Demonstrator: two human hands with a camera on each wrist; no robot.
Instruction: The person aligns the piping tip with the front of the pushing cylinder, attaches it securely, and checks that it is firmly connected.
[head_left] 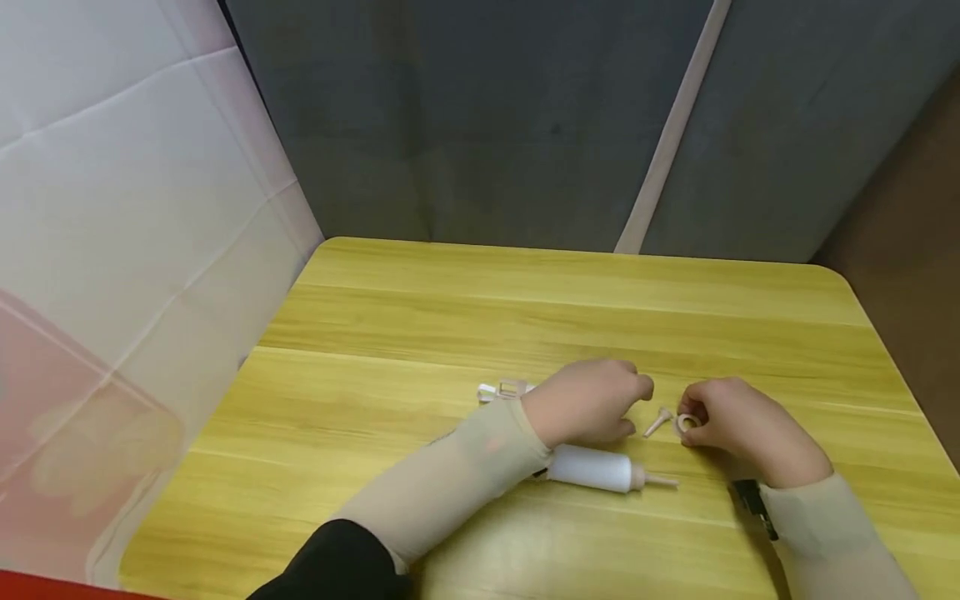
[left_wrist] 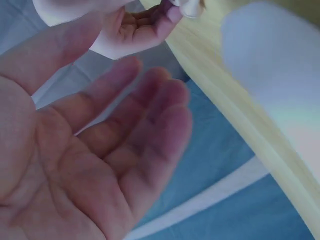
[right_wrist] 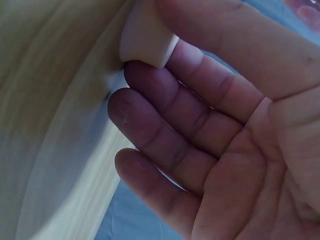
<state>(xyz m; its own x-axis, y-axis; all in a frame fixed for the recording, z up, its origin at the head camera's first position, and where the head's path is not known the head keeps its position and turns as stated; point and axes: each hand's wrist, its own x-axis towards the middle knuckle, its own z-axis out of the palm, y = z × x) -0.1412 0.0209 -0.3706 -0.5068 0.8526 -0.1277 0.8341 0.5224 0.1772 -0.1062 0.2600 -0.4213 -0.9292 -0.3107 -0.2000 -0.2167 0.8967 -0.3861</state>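
Note:
In the head view my right hand [head_left: 746,425] pinches a small beige ring-shaped piece [head_left: 679,427] between thumb and fingertips, low over the table. The right wrist view shows this piece [right_wrist: 146,35] as a short pale collar, its upper part running out of frame. My left hand [head_left: 585,402] is just to the left, and its palm [left_wrist: 75,165] holds nothing, fingers loosely bent. Between the hands lies a small beige funnel-like piece with a thin stem [head_left: 657,422]. A white bottle [head_left: 596,468] with a thin beige nozzle [head_left: 662,482] lies on its side below the left hand, partly hidden by the sleeve.
Behind the left wrist, a white and beige part with a loop and a square frame [head_left: 504,390] lies on the wood-grain table [head_left: 375,333]. A grey curtain [head_left: 487,125] hangs beyond the far edge, and a pale cloth [head_left: 150,192] borders the left side.

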